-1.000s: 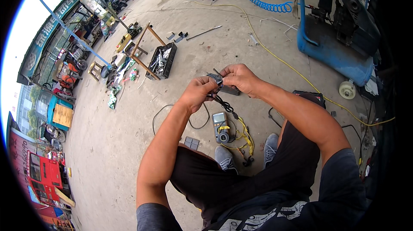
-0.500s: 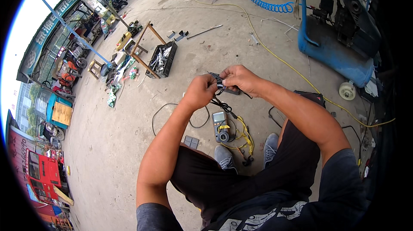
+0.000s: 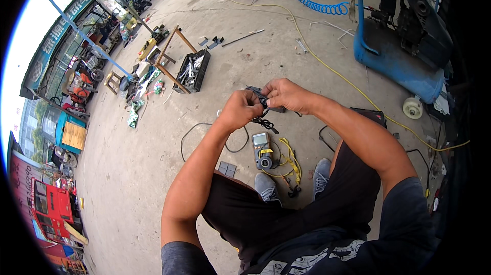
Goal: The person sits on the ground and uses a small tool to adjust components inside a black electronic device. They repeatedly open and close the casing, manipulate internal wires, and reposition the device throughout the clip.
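In front of my body, my left hand [image 3: 241, 107] and my right hand [image 3: 286, 96] are closed on a black cable [image 3: 265, 124] at a point between them, its loops hanging below my fingers. A dark grey box [image 3: 276, 109] shows just behind my fingers; whether I touch it I cannot tell. On the concrete below lies a grey meter [image 3: 261, 151] with a screen and yellow and black leads [image 3: 294, 165]. Small grey square pads [image 3: 228, 170] lie left of my shoes [image 3: 268, 188].
A black crate of tools [image 3: 193, 70] and wooden frame [image 3: 186, 40] stand ahead-left. A blue compressor [image 3: 404, 77] stands right, near a coiled blue hose [image 3: 327, 8] and yellow cord [image 3: 337, 74]. A red vehicle [image 3: 51, 206], stools [image 3: 113, 82] and clutter line the left side.
My hands have shifted slightly at the cable, the left one rolling a little to show more of its back. The dangling black cable end has moved slightly.
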The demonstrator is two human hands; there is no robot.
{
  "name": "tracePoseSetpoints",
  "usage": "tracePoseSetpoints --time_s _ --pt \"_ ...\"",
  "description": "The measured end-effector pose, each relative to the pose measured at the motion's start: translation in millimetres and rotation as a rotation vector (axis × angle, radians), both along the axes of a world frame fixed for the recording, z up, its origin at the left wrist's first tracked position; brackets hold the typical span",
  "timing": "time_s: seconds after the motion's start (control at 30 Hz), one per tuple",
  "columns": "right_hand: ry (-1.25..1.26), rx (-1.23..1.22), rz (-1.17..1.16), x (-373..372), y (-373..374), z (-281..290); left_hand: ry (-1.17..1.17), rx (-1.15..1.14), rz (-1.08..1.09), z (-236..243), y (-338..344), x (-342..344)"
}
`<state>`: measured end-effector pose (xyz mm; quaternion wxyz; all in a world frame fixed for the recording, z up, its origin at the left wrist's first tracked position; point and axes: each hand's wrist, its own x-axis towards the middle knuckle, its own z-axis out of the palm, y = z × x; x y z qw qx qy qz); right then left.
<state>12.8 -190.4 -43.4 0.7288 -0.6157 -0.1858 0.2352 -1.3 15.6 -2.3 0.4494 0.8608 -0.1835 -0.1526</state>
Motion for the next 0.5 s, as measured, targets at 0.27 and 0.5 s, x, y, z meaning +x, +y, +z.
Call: tracePoseSetpoints --time_s 0.27,0.5 --pt "-0.164 -0.073 -0.104 -1.5 4.3 -0.7 0.215 -0.189 0.061 -1.6 0.5 0.8" --pt "-0.032 -0.031 -0.108 -1.2 3.7 -1.3 0.246 -0.185 0.057 -2.5 1.0 1.9"
